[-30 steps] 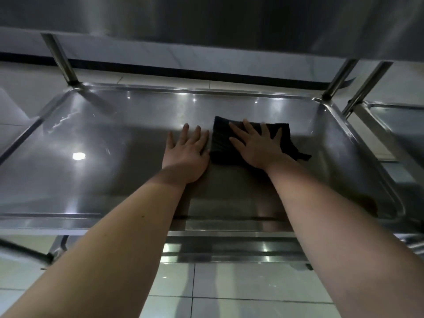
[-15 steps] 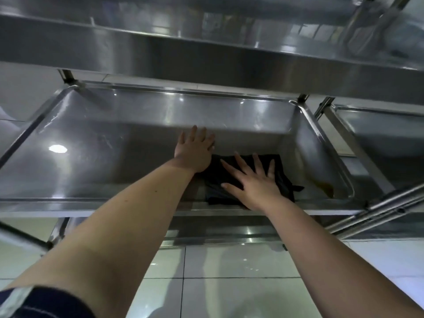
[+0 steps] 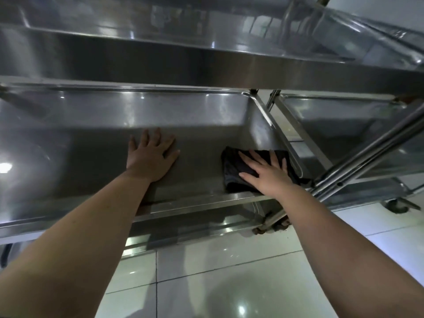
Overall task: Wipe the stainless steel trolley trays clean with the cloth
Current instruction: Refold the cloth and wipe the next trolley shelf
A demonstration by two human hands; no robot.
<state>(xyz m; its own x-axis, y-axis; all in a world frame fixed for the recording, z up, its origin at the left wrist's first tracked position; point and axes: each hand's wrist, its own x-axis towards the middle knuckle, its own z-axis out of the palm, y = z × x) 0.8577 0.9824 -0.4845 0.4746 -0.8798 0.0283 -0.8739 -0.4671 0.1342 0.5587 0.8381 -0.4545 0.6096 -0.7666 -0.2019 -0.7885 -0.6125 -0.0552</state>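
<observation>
The black folded cloth (image 3: 232,171) lies flat on the floor of the shallow rectangular stainless steel trolley tray (image 3: 199,157), in its near right corner, close to the right wall and the front rim; the right hand (image 3: 269,177) presses down on it with the palm flat, fingers straight and spread apart, none curled round the fabric; the cloth's left part shows bare beside the thumb. The left hand (image 3: 150,157) rests palm down on the bare steel towards the middle of the same tray, well apart from the cloth, its fingers straight and close together, the thumb angled out to the right. Directly above hangs the upper steel tray (image 3: 160,63) of the trolley, its glossy side wall across the top of the view; to the right stands a second steel trolley tray (image 3: 344,125), just beside the first; a slanted pair of steel tubes (image 3: 367,157) crosses in front of it; below lie glossy white floor tiles (image 3: 218,271), and a small grey caster wheel (image 3: 398,205) stands on them at the right.
</observation>
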